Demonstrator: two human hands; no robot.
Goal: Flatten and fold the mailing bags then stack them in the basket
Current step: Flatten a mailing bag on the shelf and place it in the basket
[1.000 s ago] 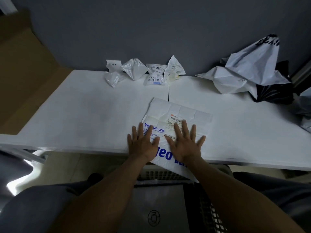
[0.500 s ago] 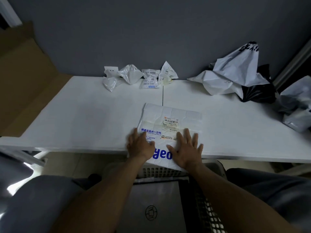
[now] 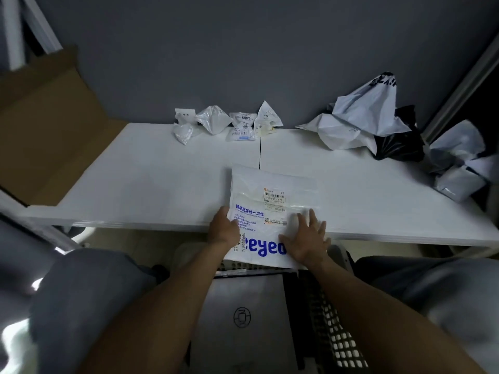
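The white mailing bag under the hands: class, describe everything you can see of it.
The mailing bag is white, thin, creased plastic, lying nearly flat on the white table, its near end hanging over the front edge above the basket. It carries large blue letters near that end, smaller blue print and a barcode label. The left hand grips its left edge; the right hand presses flat on its right side, fingers spread.
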